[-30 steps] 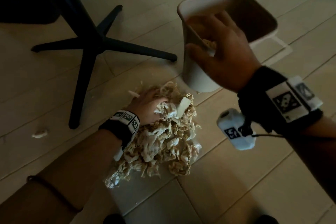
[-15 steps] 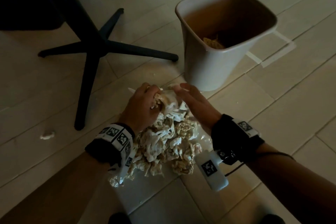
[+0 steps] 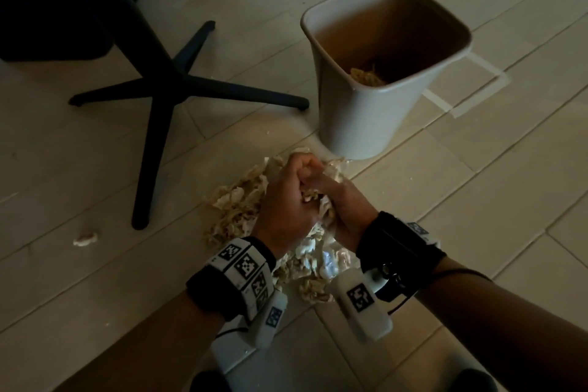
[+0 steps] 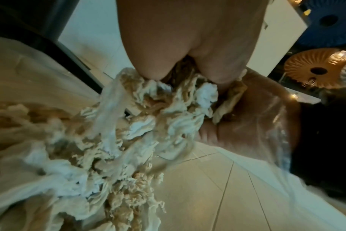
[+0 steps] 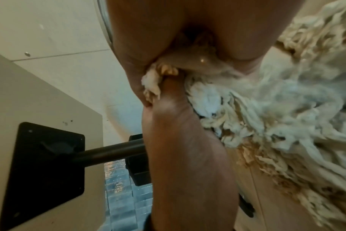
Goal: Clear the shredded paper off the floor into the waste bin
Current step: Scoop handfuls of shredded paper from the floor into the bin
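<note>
A heap of cream and white shredded paper (image 3: 237, 204) lies on the tiled floor just in front of the beige waste bin (image 3: 366, 118). My left hand (image 3: 286, 197) and right hand (image 3: 340, 204) meet over the top of the heap, fingers curled into a wad of shreds between them. In the left wrist view the shredded paper (image 4: 128, 132) hangs in strands from under the left hand (image 4: 188, 46). The right wrist view shows the right hand (image 5: 168, 54) gripping the shredded paper (image 5: 267, 117). Some shreds (image 3: 369, 76) lie inside the bin.
A black chair base (image 3: 165, 95) with splayed legs stands on the floor to the left of the bin. One stray scrap (image 3: 85, 239) lies at the far left. White tape marks (image 3: 471, 83) run on the tiles right of the bin. A white wall is behind.
My right hand came down from the bin's mouth to the heap and closed on the shreds beside the left hand. Both hands have bunched the top of the heap together.
</note>
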Tool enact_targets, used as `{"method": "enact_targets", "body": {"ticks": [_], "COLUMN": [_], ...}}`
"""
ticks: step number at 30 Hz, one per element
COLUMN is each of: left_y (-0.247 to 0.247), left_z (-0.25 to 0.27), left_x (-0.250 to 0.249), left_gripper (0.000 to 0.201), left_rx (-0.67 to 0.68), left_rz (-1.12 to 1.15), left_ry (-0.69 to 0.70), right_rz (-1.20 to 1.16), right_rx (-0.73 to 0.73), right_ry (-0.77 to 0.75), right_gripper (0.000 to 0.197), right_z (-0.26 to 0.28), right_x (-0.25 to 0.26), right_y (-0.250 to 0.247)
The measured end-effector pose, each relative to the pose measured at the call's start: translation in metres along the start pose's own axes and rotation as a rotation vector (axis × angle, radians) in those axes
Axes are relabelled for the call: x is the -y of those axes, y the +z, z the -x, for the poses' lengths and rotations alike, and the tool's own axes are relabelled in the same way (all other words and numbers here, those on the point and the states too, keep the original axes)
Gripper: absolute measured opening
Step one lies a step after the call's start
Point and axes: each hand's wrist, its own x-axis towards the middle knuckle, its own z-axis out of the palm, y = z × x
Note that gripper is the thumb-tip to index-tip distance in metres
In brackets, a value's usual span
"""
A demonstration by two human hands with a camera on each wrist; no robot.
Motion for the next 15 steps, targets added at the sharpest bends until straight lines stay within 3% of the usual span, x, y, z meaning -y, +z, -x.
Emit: {"method": "enact_targets", "body": {"ticks": [2,5,9,12,15], "left_y": [0.001,0.002,-0.005,-0.014,-0.024], "left_z": [0.001,0.005,0.008,0.010,0.016], "left_x": [-0.004,-0.009,-0.024,-0.031,-0.030], "left_gripper": [0.054,0.071,0.088,0.087,0.076], "left_rx": [0.023,0.070,0.124,0.138,0.143], "left_rz": [0.006,-0.064,-0.166,-0.264,-0.071], "left_ry": [-0.005,0.008,-0.010,-0.009,-0.023], "right_rz": [0.017,0.057,0.154,0.271,0.400], "right_rx": [-0.042,-0.132,-0.136,-0.180,-0.241], "right_ry": [-0.046,-0.109,-0.139,-0.177,-0.236], "right_gripper": [0.005,0.012,0.016,0.019,0.015], "right_z": [0.002,0.001,0.002,0.002,0.004], "right_x": [0.004,0.006,0.010,0.020,0.038], "right_y": [0.001,0.003,0.004,0.000,-0.006]}}
